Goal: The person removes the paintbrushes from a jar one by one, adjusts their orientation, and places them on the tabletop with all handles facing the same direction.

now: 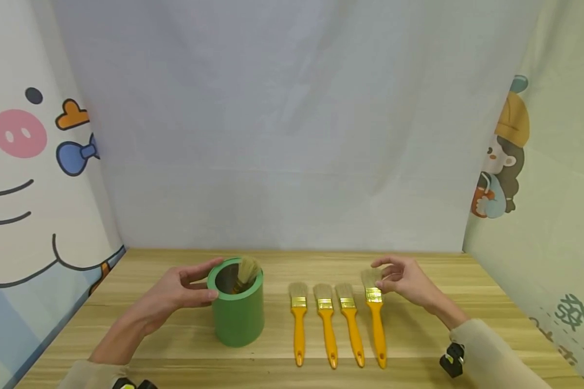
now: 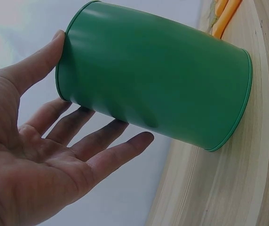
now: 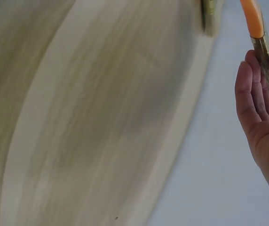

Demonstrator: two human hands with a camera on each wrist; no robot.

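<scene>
Green can [image 1: 239, 324] is stood upright on the wooden table [image 1: 418, 351], directly to the right of the left hand [image 1: 177, 292]. Its upper part is clamped by that hand, the thumb being set at the near side of the rim and the fingers spread along the far side. One upturned brush [image 1: 249, 268] is contained in the can; its pale bristles are leaned away from the left hand, and its handle is hidden. By the right hand [image 1: 406, 281], the bristle end of the outermost brush [image 1: 377, 327] is pinched between thumb and fingers; its orange handle is pointed toward the person. Whether this brush is raised off the table cannot be told. Between the two hands, three more brushes [image 1: 328, 324] are laid side by side, bristles outward. Black devices [image 1: 451, 360] are worn behind both hands, at the sleeves [image 1: 491, 351]. Beyond the hands, a pale curtain [image 1: 292, 135] is hung.
</scene>
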